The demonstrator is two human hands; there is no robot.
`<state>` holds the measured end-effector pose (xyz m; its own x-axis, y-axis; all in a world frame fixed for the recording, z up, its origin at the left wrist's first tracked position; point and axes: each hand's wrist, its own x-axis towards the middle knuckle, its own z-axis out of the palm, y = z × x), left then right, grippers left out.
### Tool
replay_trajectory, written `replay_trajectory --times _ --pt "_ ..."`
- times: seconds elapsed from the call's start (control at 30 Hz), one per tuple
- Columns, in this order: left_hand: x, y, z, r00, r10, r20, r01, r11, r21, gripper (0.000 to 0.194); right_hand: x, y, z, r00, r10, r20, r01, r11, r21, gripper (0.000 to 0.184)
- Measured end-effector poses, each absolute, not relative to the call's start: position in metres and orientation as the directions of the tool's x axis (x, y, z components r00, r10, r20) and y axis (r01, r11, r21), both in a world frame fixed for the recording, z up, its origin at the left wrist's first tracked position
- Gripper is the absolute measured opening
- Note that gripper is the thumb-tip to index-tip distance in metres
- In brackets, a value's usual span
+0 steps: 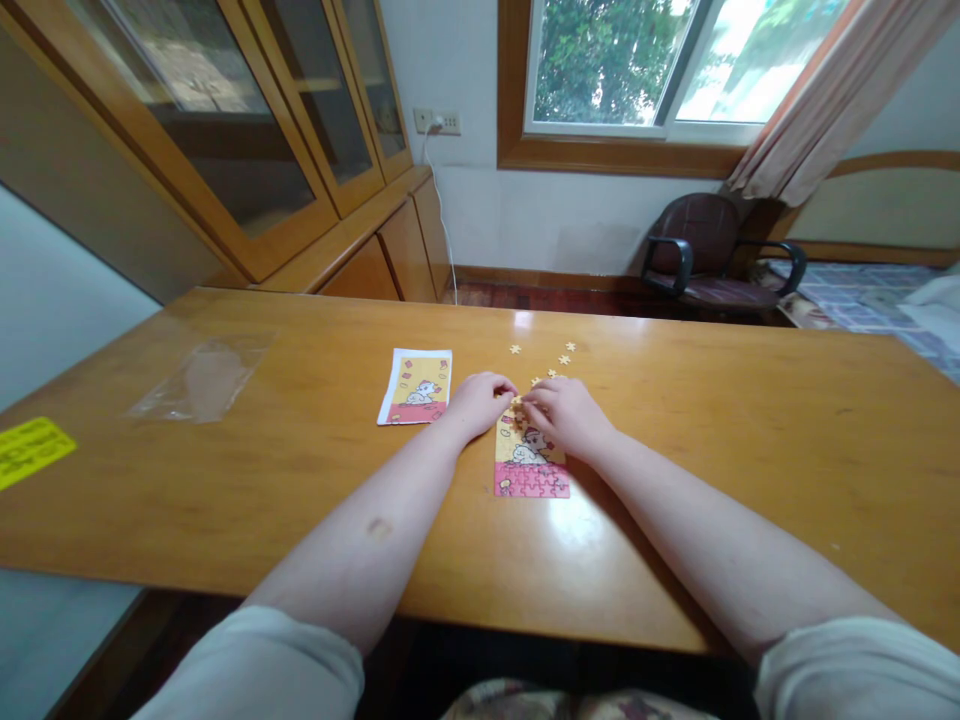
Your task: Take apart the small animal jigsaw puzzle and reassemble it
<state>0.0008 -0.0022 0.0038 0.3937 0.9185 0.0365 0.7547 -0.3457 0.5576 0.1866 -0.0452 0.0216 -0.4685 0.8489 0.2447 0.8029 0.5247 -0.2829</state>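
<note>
A small jigsaw puzzle with a yellow and pink cartoon picture lies on the wooden table in front of me. My left hand rests curled at its upper left corner. My right hand covers the puzzle's top edge, fingers bent and pressed down there. The fingertips of both hands meet over a small yellow piece. Several loose yellow pieces lie scattered just beyond the hands. A printed reference card with the same picture lies to the left of my left hand.
A clear plastic bag lies on the table's left part, and a yellow sheet sits at the far left edge. A glass-door cabinet stands behind on the left. A dark armchair stands under the window.
</note>
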Motion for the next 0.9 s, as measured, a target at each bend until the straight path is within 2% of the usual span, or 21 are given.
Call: replay_trajectory --times 0.07,0.13,0.23,0.37,0.53,0.67,0.77,0.9 --pt "0.001 -0.003 0.005 0.391 0.92 0.036 0.752 -0.342 0.563 0.026 0.203 -0.034 0.024 -0.221 0.924 0.312 0.895 0.319 -0.311 0.029" --pt "0.001 -0.003 0.005 0.389 0.921 0.031 0.75 -0.336 0.57 0.025 0.222 -0.021 0.023 -0.047 0.951 0.305 0.939 0.147 -0.311 0.031" --pt "0.001 -0.004 0.006 0.391 0.92 0.03 0.746 -0.336 0.575 0.025 0.246 -0.005 0.014 0.091 0.968 0.236 0.963 -0.025 -0.268 0.04" --pt "0.001 -0.003 0.005 0.398 0.917 0.04 0.741 -0.347 0.575 0.025 0.255 0.005 -0.005 0.001 0.99 0.141 0.968 0.034 -0.25 0.057" --pt "0.0 -0.002 0.004 0.393 0.919 0.039 0.742 -0.342 0.576 0.025 0.254 0.01 -0.013 -0.075 0.992 0.103 0.953 0.102 -0.285 0.054" --pt "-0.001 -0.002 0.006 0.392 0.92 0.029 0.745 -0.336 0.576 0.025 0.259 0.014 -0.011 0.087 0.978 0.19 0.944 -0.02 -0.329 0.043" --pt "-0.001 -0.003 0.007 0.39 0.921 0.028 0.747 -0.333 0.576 0.025 0.262 0.015 -0.01 0.221 0.952 0.21 0.941 -0.153 -0.301 0.038" --pt "-0.001 -0.002 0.004 0.39 0.92 0.029 0.751 -0.336 0.569 0.025 0.262 0.012 -0.008 0.247 0.951 0.185 0.94 -0.189 -0.283 0.03"
